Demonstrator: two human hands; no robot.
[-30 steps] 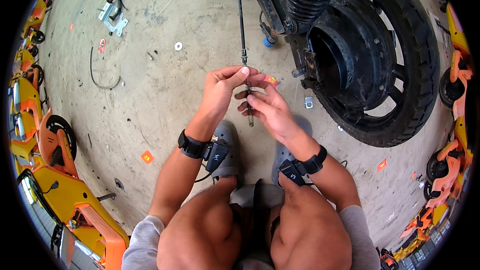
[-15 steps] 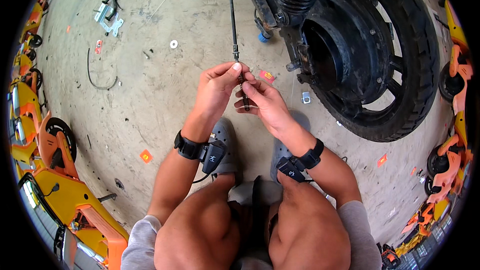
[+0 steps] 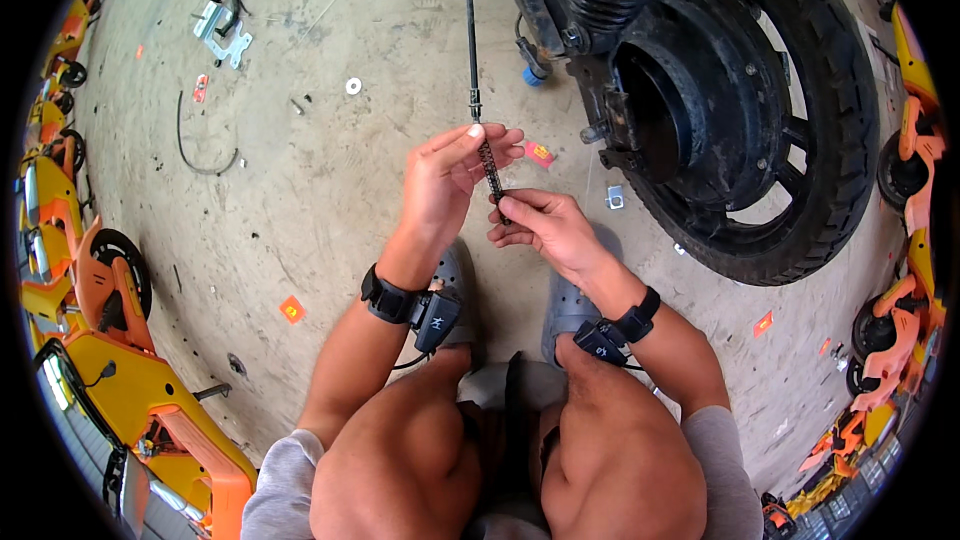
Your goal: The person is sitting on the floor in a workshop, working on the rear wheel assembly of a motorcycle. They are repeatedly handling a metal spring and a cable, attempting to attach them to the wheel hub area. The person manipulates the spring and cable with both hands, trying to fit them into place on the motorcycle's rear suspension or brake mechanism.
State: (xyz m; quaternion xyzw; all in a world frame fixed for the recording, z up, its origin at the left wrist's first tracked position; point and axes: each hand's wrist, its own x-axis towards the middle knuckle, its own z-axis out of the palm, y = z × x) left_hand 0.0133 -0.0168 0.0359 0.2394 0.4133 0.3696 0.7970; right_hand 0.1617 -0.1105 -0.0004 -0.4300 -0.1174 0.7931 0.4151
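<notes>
We are seeing a black ribbed cable [image 3: 470, 30] beside a black rubber scooter tyre [image 3: 800, 110] with deep tread, grey perforated clogs [image 3: 570, 302] below it, and orange-and-yellow scooter bodies [image 3: 150, 410] left of it.

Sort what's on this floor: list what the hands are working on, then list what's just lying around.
In hand:
black cable, threaded end pinched by left hand and right hand
rear wheel the cable runs toward

Lying about:
washer
metal bracket
loose wire
orange tags

Left hand [image 3: 448, 172] raised, fingers curled in a pinch at the thumb; right hand [image 3: 545, 227] just below, fingertips pinched together; both forearms extended forward from bent knees, wrists banded.
</notes>
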